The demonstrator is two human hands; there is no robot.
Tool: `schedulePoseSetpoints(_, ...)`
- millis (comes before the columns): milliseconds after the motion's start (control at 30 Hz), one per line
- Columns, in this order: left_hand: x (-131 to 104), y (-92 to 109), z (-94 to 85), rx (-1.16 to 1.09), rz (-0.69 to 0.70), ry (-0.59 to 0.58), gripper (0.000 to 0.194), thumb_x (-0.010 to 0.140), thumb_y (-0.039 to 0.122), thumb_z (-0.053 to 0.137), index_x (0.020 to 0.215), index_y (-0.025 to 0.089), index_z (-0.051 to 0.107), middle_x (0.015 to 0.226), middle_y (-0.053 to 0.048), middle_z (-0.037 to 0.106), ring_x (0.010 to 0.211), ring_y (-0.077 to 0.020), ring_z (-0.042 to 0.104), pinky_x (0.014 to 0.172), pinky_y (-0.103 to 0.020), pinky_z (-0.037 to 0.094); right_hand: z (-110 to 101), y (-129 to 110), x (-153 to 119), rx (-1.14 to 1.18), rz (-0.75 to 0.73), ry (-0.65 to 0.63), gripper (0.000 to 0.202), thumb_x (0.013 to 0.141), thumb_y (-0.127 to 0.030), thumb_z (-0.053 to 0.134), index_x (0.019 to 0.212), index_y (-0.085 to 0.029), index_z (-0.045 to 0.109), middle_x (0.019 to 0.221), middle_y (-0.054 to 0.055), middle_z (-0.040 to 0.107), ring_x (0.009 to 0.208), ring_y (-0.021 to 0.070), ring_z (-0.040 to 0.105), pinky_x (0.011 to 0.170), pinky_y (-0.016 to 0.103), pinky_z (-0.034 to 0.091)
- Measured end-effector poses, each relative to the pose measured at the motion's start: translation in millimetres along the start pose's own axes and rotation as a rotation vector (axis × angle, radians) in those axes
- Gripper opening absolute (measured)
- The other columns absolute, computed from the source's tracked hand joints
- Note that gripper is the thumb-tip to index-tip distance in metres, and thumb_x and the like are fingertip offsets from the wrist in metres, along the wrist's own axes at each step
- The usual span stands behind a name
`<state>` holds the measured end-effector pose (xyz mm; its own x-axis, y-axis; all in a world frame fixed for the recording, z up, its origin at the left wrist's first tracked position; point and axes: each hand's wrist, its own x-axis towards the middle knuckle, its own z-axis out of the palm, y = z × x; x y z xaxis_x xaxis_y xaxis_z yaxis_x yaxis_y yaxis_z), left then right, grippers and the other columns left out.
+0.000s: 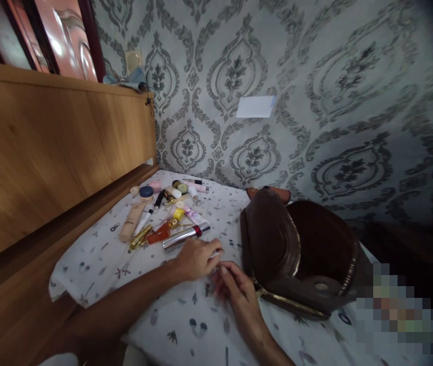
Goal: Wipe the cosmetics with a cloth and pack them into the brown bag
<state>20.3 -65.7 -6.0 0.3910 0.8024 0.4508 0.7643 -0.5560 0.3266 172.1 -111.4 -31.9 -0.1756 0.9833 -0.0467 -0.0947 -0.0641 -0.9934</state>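
My left hand and my right hand meet over the printed white cloth, fingertips close together. Both have their fingers bent in a pinch. Whatever lies between them, if anything, is too small and hidden to name; a pale spot shows at the left fingertips. Just beyond my left hand lies a silver tube with a red band. To the right of my right hand stands a brown bag, its zipper undone and its dark inside showing.
Cosmetics lie in a loose pile at the left: a beige tube, a dark-lidded jar, an orange bottle, a gold tube and several others. A wooden panel borders the left side; a patterned wall stands behind.
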Motion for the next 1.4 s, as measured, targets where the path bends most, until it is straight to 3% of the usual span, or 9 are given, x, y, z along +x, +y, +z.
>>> schedulePoseSetpoints(200,12,-37,-52.9,-0.021,-0.286,0.233,0.027,0.097,0.032,0.037,0.104,0.02,0.061,0.092,-0.005,0.073,0.083,-0.0189,0.067,0.075,-0.028,0.048,2,-1,-2,0.092,0.018,0.015,0.049,0.074,-0.064,0.07,0.089,-0.017,0.065,0.07,0.002,0.063,0.05,0.0131,0.055,0.043,0.023,0.035)
schedulePoseSetpoints(300,5,-59,-76.5,0.017,-0.385,0.285,0.034,0.098,0.036,0.035,0.108,0.018,0.062,0.095,-0.006,0.073,0.086,-0.0212,0.066,0.078,-0.031,0.048,3,-1,-1,0.114,0.01,0.016,0.052,0.072,-0.065,0.071,0.088,-0.016,0.065,0.068,0.002,0.063,0.048,0.0122,0.054,0.043,0.022,0.035)
schedulePoseSetpoints(433,-18,-81,-92.0,0.096,-0.466,0.266,0.032,0.093,0.039,0.042,0.094,0.019,0.068,0.091,-0.008,0.074,0.087,-0.0258,0.065,0.081,-0.036,0.048,2,0,0,0.13,0.002,0.017,0.053,0.071,-0.066,0.071,0.088,-0.016,0.064,0.067,0.001,0.063,0.047,0.0117,0.054,0.041,0.022,0.035)
schedulePoseSetpoints(633,-47,-104,-104.2,0.154,-0.599,0.296,0.034,0.088,0.038,0.045,0.101,0.018,0.07,0.105,-0.01,0.075,0.094,-0.0291,0.068,0.084,-0.039,0.049,1,-1,-1,0.12,0.008,0.0,0.056,0.07,-0.069,0.07,0.087,-0.016,0.064,0.066,0.002,0.063,0.046,0.0115,0.054,0.042,0.021,0.034)
schedulePoseSetpoints(833,-47,-109,-102.3,0.203,-0.622,0.272,0.031,0.088,0.039,0.045,0.099,0.022,0.069,0.105,-0.005,0.076,0.096,-0.0262,0.069,0.083,-0.034,0.05,0,-3,-1,0.093,0.001,-0.006,0.054,0.071,-0.069,0.069,0.087,-0.017,0.065,0.067,0.002,0.063,0.047,0.0126,0.055,0.042,0.022,0.035)
schedulePoseSetpoints(1067,-21,-96,-92.9,0.283,-0.512,0.14,0.029,0.09,0.032,0.044,0.099,0.02,0.069,0.103,-0.008,0.075,0.096,-0.0264,0.068,0.083,-0.034,0.049,0,-5,-1,0.104,0.006,-0.007,0.057,0.069,-0.071,0.068,0.085,-0.016,0.064,0.066,0.001,0.062,0.046,0.012,0.054,0.043,0.022,0.034)
schedulePoseSetpoints(1233,28,-85,-78.7,0.35,-0.359,-0.05,0.028,0.089,0.022,0.05,0.112,0.023,0.066,0.108,-0.007,0.074,0.097,-0.024,0.068,0.082,-0.032,0.048,1,-2,0,0.11,0.001,-0.016,0.056,0.07,-0.071,0.067,0.085,-0.017,0.063,0.066,0.0,0.062,0.045,0.0111,0.054,0.042,0.021,0.033)
schedulePoseSetpoints(1400,92,-87,-48.0,0.442,-0.181,-0.256,0.032,0.088,0.015,0.056,0.118,0.023,0.064,0.117,-0.008,0.068,0.109,-0.026,0.064,0.089,-0.038,0.05,0,2,2,0.148,0.029,-0.039,0.058,0.069,-0.072,0.067,0.086,-0.018,0.061,0.066,-0.001,0.061,0.044,0.0101,0.054,0.04,0.019,0.032)
